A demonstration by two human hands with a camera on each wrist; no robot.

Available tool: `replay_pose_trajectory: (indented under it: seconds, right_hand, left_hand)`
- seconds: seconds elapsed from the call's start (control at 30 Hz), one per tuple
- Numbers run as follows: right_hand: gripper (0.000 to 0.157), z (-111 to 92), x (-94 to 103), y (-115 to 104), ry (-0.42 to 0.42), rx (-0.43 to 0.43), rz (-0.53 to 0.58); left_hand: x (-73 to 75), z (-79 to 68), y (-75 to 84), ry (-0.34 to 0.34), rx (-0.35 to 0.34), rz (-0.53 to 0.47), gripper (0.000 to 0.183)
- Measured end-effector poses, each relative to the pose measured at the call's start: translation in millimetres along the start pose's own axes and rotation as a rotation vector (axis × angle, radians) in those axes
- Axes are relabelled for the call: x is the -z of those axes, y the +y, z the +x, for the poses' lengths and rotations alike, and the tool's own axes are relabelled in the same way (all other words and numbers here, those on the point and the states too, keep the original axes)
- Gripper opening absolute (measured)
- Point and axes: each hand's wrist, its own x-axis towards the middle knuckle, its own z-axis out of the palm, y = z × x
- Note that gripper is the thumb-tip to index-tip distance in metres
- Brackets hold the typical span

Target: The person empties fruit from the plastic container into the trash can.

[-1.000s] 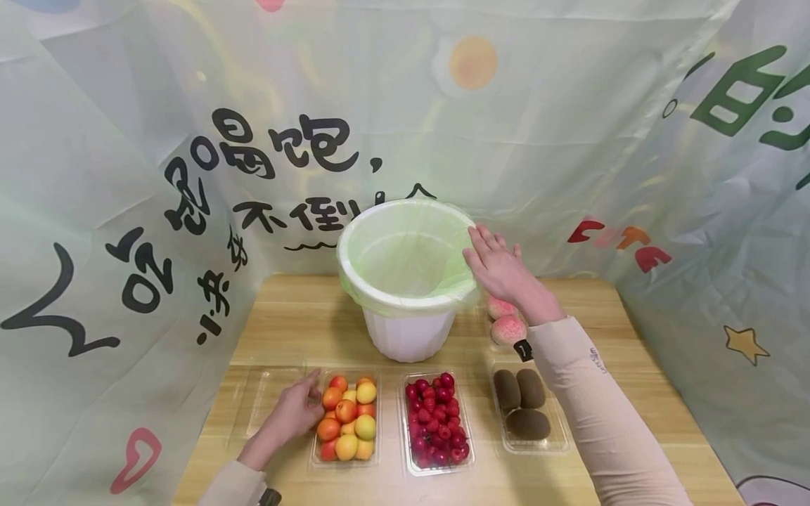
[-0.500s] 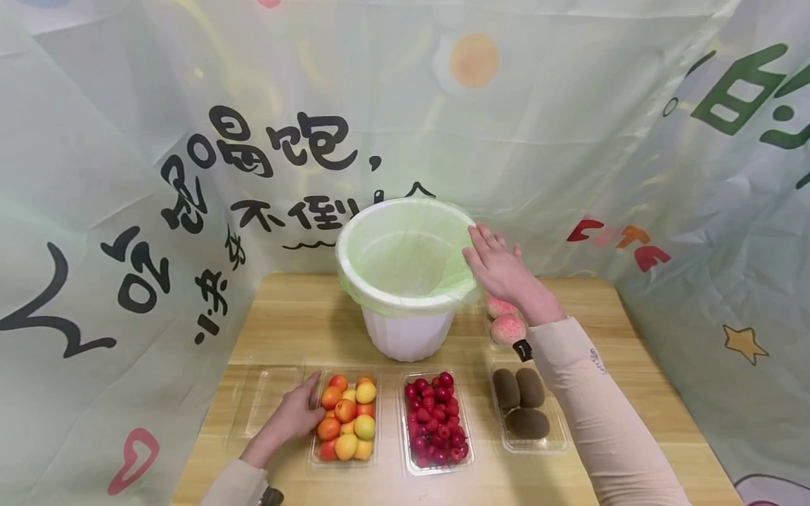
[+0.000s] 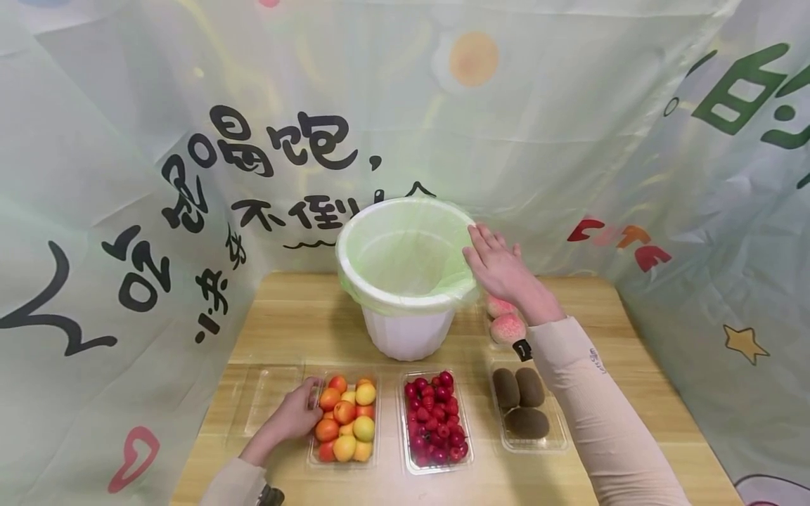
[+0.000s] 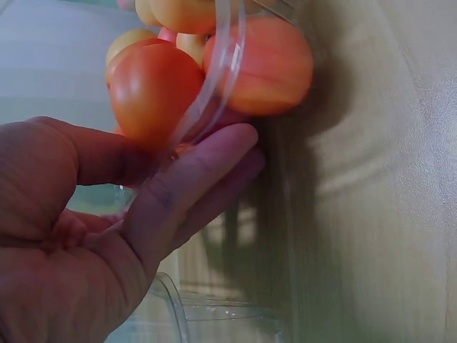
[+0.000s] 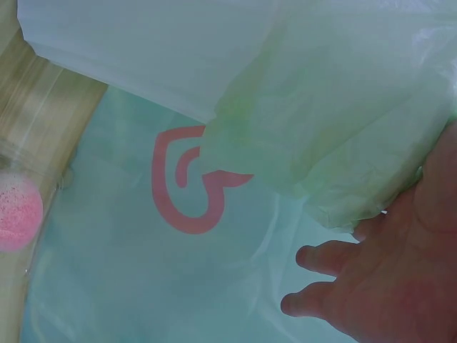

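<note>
My left hand (image 3: 294, 413) grips the left edge of a clear plastic box (image 3: 344, 464) of round orange and yellow fruits (image 3: 344, 412). In the left wrist view the thumb lies on the fruit side of the box's rim (image 4: 220, 78), and the fingers (image 4: 193, 168) lie outside it. My right hand (image 3: 503, 269) rests with extended fingers at the right rim of a white bin (image 3: 408, 334). A pale green bag (image 3: 443, 281) lines the bin and folds over its rim. In the right wrist view the right hand (image 5: 400, 279) is beside the bag's overhang (image 5: 335, 164).
A clear box of red cherries and berries (image 3: 436, 420) stands right of the orange fruits. Farther right is a box of kiwis (image 3: 526, 422). Pink peaches (image 3: 508, 328) lie behind it, partly under the right arm. An open clear lid or tray (image 3: 261, 386) lies at the left.
The left hand's fingers have come in from beside the box and taken hold of its left edge. The fruit box has shifted very slightly left. My right hand stays at the bin's rim.
</note>
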Motion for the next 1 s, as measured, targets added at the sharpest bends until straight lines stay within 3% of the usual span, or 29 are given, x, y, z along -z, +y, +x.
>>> replay_pose_trajectory:
  seconds: [0.23, 0.4, 1.0]
  right_hand:
    - [0.074, 0, 0.1, 1, 0.000, 0.001, -0.008]
    - [0.075, 0, 0.0, 0, 0.004, 0.005, -0.010]
    - [0.075, -1, -0.1, 0, 0.001, 0.003, -0.013]
  left_hand:
    - [4.7, -0.8, 6.1, -0.037, -0.024, -0.074, 0.051]
    - [8.2, -0.8, 14.1, -0.048, -0.019, -0.066, 0.055]
    - [34.0, -7.6, 46.6, -0.009, -0.027, -0.065, 0.056]
